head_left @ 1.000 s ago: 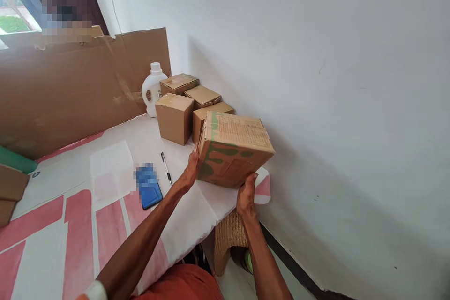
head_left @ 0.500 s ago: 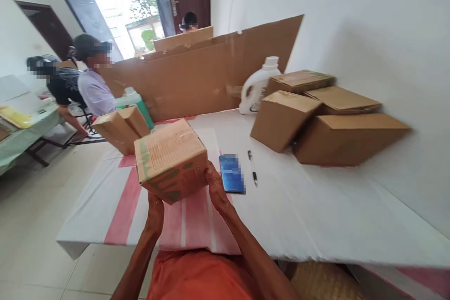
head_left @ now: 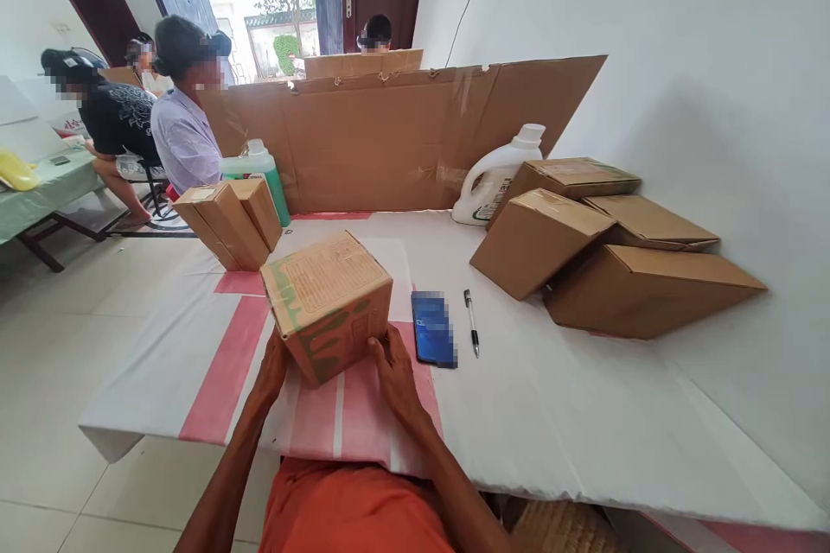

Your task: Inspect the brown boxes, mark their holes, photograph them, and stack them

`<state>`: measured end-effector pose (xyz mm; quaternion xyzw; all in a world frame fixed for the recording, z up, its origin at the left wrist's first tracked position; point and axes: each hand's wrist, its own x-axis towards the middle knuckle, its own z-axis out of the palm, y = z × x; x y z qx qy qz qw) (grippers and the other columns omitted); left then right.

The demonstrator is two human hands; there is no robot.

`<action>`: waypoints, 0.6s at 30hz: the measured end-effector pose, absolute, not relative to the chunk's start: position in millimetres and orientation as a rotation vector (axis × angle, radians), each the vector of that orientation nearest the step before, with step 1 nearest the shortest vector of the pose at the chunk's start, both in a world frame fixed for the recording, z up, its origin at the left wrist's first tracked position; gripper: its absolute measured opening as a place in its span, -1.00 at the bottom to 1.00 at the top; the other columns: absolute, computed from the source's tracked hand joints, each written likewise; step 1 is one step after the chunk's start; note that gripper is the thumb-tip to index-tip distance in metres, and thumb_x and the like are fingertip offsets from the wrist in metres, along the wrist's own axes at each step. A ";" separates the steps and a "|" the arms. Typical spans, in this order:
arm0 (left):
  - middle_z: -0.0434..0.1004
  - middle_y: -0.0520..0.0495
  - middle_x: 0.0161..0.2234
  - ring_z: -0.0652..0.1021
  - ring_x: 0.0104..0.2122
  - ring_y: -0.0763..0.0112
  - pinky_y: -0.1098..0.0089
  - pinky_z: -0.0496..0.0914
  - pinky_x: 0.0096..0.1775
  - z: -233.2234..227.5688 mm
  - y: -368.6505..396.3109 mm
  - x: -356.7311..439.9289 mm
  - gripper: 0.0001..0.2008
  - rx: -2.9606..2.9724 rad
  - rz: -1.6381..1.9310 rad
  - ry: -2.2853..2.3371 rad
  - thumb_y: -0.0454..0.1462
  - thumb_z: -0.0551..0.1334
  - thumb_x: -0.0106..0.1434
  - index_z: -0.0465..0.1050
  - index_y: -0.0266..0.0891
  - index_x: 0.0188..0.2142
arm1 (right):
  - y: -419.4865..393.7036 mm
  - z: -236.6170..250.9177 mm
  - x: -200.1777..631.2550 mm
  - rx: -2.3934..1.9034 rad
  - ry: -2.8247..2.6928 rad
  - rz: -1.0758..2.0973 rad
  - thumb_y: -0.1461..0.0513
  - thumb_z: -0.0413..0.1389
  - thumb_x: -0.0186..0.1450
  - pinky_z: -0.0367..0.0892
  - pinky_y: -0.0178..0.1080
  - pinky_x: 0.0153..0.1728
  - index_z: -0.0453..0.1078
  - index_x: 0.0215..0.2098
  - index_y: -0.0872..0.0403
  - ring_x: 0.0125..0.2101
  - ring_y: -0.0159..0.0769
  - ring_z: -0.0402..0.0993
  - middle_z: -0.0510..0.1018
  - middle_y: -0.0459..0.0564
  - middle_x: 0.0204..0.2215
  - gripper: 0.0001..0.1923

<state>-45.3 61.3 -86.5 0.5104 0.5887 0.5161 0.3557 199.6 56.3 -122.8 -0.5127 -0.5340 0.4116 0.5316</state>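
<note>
A green-printed cardboard box (head_left: 328,304) sits near the front edge of the desk (head_left: 551,415), the left hand (head_left: 272,367) and right hand (head_left: 392,371) cupped against its lower sides; level, even pressure should keep it from tipping.

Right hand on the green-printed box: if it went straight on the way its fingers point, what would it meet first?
The right hand points up and away from the person, fingers already against the green-printed box, so the box blocks it at once. The phone and pen lie off to its right, probably outside that line.
</note>
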 end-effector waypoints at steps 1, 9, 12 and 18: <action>0.66 -0.29 0.06 0.57 0.17 -0.07 -0.03 0.45 0.20 -81.1 56.3 -44.6 -0.26 1.326 1.290 1.517 0.34 0.13 0.37 0.56 -0.19 0.12 | 58.3 -117.2 202.6 -1.234 -1.268 0.979 -0.22 0.06 0.47 0.45 -0.04 0.02 0.49 0.04 0.02 -0.04 -0.06 0.53 0.62 0.08 -0.05 -0.45; 0.61 -0.19 0.06 0.58 0.03 0.10 0.18 0.48 0.09 -43.0 -11.5 -23.6 -0.33 1.408 1.197 1.606 0.24 0.13 0.46 0.46 -0.13 0.29 | 60.1 -87.4 223.5 -1.272 -1.276 1.074 -0.31 0.01 0.45 0.36 -0.18 -0.26 0.49 -0.29 0.02 -0.29 -0.16 0.43 0.56 -0.05 -0.34 -0.37; 0.57 -0.17 -0.01 0.58 -0.03 0.15 0.20 0.47 0.04 -40.8 -17.2 -16.9 -0.19 1.355 1.243 1.707 0.23 0.08 0.49 0.14 -0.13 0.53 | 50.6 -94.6 217.8 -1.237 -1.235 1.123 -0.33 -0.01 0.46 0.48 -0.07 -0.06 0.60 -0.06 0.03 -0.11 -0.04 0.56 0.68 0.04 -0.16 -0.32; 0.55 -0.17 0.01 0.58 -0.08 0.22 0.20 0.48 0.00 -51.9 -2.9 -17.8 -0.16 1.383 1.219 1.697 0.23 0.04 0.50 -0.03 -0.07 0.59 | 44.2 -115.7 218.7 -1.206 -1.122 1.216 -0.39 -0.12 0.44 0.55 0.09 0.06 0.52 0.30 -0.04 0.17 0.07 0.57 0.66 0.15 0.13 -0.15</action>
